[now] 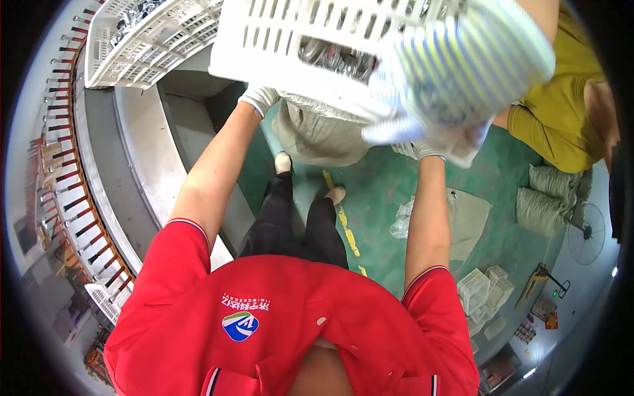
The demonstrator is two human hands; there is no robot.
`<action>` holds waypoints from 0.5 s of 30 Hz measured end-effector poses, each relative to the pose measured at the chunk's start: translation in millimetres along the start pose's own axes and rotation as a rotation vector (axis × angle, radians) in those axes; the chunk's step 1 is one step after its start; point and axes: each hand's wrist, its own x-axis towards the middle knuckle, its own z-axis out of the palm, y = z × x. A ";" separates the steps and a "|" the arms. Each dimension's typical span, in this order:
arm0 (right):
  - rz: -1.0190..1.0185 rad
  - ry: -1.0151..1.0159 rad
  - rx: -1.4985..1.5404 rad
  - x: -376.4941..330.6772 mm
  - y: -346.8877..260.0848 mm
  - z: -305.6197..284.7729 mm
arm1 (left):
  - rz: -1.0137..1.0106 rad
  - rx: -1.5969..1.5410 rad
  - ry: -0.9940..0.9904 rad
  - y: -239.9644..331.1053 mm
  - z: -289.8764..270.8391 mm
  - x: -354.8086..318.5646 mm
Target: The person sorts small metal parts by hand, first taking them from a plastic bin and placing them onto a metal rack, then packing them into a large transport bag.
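Note:
A white slotted plastic crate [264,59] hangs high in front of me, and shiny metal parts in clear wrapping [340,61] show through its opening. My left hand [259,99], in a white knit glove, grips the crate's lower left side; its fingertips are hidden under the edge. On the right, my right hand [417,150], gloved alike, holds the crate from below, mostly covered by it. A co-worker's hand in a blue-and-yellow striped glove [462,72] lies across the crate's right end, blurred and close to the camera.
At left, another white crate [148,56] with shiny parts stands by a curved metal line with a row of red-and-black handles [79,204]. A grey sack [317,135] sits below my crate. A person in an olive shirt [561,119], full sacks [545,201] and stacked crates [485,294] are at right.

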 end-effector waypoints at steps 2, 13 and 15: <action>-0.054 0.042 -0.048 -25.3 -18.7 -70.5 | 0.643 1.100 -0.130 -10.9 38.8 -39.0; -0.136 -0.063 -0.334 -149.3 61.9 -195.3 | 0.184 0.563 0.101 24.0 48.0 -40.5; -0.209 -0.013 -0.382 -70.8 45.1 -140.6 | 0.042 0.435 0.067 9.4 71.8 -28.2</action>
